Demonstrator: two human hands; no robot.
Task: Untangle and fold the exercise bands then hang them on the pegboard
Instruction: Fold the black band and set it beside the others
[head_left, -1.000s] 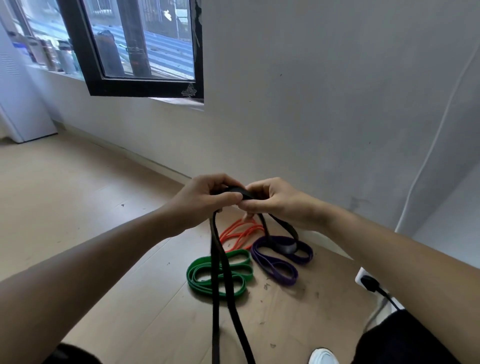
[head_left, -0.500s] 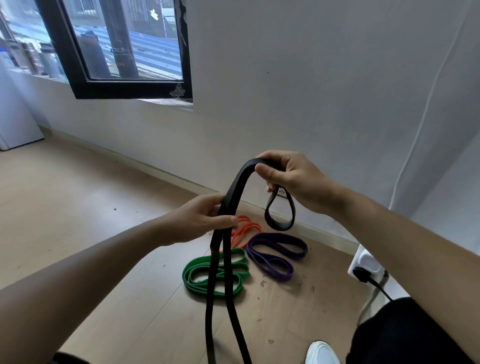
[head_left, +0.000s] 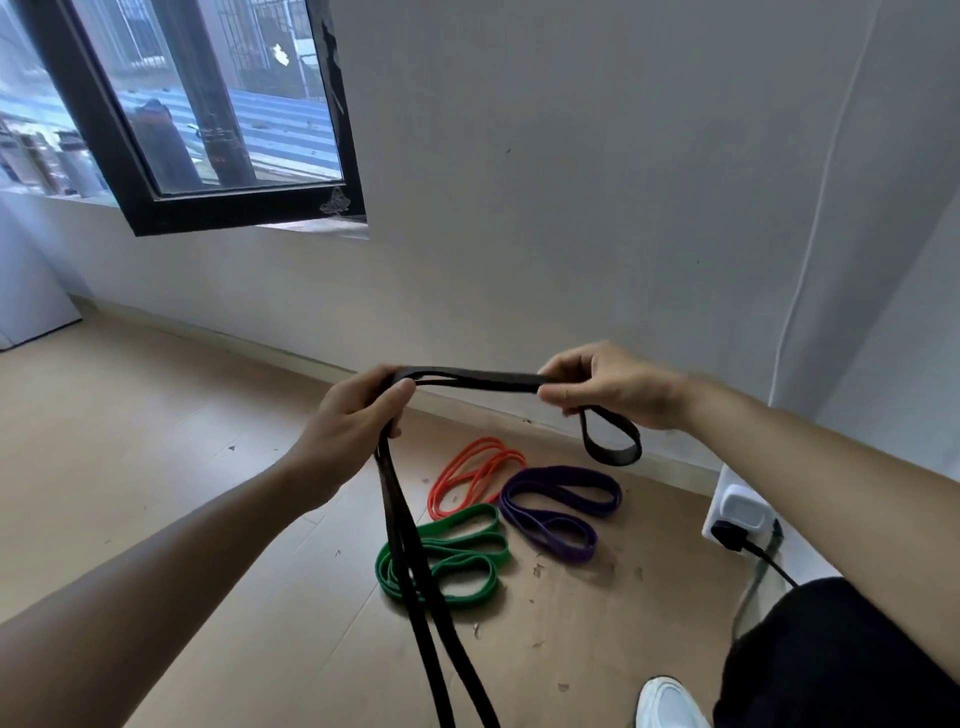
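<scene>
Both hands hold a black exercise band (head_left: 478, 380) stretched level between them. My left hand (head_left: 353, 415) pinches one end of that span, and two long strands drop from it past the frame's bottom edge. My right hand (head_left: 608, 384) grips the other end, with a short loop hanging below its fingers. On the wooden floor beneath lie a green band (head_left: 462, 551), an orange band (head_left: 467, 475) and a purple band (head_left: 561, 499), each coiled in loops. No pegboard is in view.
A grey wall runs behind the bands, with a black-framed window (head_left: 218, 208) at upper left. A white power strip (head_left: 740, 512) with a black plug sits by the wall at right. My white shoe (head_left: 667, 701) shows at the bottom.
My hands have moved apart sideways, drawing the black band into a level span. The right hand has come down from its raised position and the short loop now hangs lower.
</scene>
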